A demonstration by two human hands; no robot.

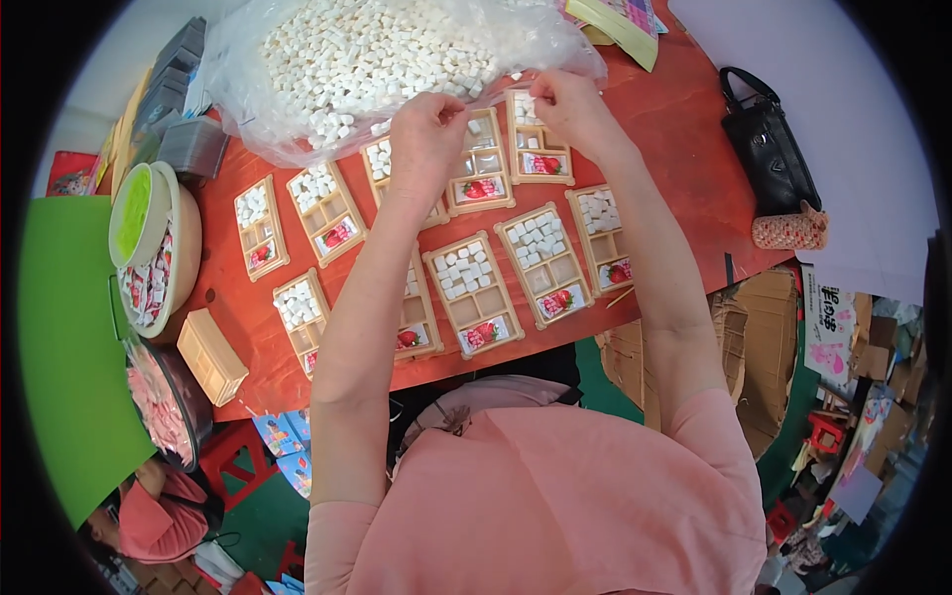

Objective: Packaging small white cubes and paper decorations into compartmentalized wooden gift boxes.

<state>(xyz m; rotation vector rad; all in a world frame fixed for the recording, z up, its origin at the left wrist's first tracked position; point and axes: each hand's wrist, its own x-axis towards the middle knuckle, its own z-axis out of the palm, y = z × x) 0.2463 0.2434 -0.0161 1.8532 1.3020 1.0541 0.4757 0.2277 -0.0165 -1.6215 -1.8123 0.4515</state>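
Several small beige divided trays (473, 295) lie in two rows on the red table. Most have small white marshmallow-like pieces (536, 237) in the large compartment and a strawberry-print packet (559, 301) in one end compartment. My left hand (426, 139) is pinched closed above the far row, beside a tray (481, 159) whose large compartment looks mostly bare. My right hand (572, 109) has its fingertips together at the far end of the rightmost far tray (541, 141), by its white pieces. What either pinch holds is hidden.
A large clear plastic bag (233, 94) of white pieces spreads across the far side. At left are a bowl and basin (185, 233) of packets, a stack of beige trays (211, 355) and a dark tub (188, 397). A black handbag (769, 149) lies at right.
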